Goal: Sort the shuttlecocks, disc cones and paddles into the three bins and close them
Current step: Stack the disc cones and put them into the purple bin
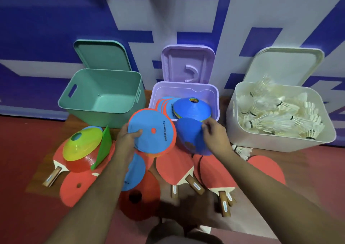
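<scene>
Gripping flat disc (152,131) w/ left hand (127,139), right hand (216,135) pinching blue cone (189,131)

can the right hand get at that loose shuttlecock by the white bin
Probably, once freed: the shuttlecock lies uncovered just beside the right hand, but that hand grips a blue cone.

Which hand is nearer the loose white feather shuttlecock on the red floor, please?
Right: the right hand sits just left of the white feather shuttlecock; the left hand is farther left.
</scene>
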A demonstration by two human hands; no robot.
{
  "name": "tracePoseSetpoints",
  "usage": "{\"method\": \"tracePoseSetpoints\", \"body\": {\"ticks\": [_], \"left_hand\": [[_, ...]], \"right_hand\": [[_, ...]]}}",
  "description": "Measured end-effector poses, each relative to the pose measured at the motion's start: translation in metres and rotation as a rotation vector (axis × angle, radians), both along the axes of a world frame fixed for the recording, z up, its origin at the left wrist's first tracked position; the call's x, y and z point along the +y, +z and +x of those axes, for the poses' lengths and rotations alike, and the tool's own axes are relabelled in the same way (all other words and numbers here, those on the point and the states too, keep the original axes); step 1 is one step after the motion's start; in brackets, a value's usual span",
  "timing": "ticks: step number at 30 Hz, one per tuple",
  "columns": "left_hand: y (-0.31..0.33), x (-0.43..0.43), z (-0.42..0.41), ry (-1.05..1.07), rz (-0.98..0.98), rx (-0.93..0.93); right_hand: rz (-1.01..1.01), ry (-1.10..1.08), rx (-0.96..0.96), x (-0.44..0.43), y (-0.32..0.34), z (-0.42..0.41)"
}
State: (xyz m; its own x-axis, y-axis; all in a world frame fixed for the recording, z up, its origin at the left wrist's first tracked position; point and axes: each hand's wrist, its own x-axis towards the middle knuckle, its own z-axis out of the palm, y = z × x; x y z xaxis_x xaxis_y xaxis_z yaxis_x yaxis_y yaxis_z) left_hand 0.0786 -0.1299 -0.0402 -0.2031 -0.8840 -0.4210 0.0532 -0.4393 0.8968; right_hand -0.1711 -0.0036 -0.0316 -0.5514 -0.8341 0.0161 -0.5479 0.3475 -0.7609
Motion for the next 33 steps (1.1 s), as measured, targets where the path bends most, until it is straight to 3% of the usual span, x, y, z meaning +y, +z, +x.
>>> {"method": "tracePoseSetpoints", "body": {"ticks": [10,16,18,19,22,25,29,33], "left_hand": [[0.041,-0.018,-0.020,0.176,-0.089,-0.003],[0.024,-0.052,-0.033,0.228,-0.065,-0.079],[0.016,-0.064,-0.036,0.218,-0.073,-0.106],[0.013,-0.071,-0.037,0.206,-0.081,-0.110],[0.002,-0.091,-0.041,0.178,-0.096,-0.114],[-0.005,-0.107,-0.043,0.159,-0.111,-0.157],[-0.006,-0.118,-0.048,0.087,-0.181,-0.260],[-0.012,-0.125,-0.054,-0.020,-0.200,-0.320]], "right_hand": [[-0.199,-0.514,-0.847,-0.062,0.038,-0.049],[-0.215,-0.823,-1.160,-0.116,0.003,-0.060],[-0.110,-0.780,-1.066,-0.123,-0.010,-0.063],[0.008,-0.711,-0.928,-0.124,-0.015,-0.062],[0.346,-0.482,-0.297,-0.124,-0.033,-0.059],[0.335,-0.120,0.139,-0.126,-0.046,-0.054],[0.445,0.296,0.274,-0.144,-0.055,-0.052],[0.663,0.444,0.495,-0.166,-0.073,-0.049]]}}
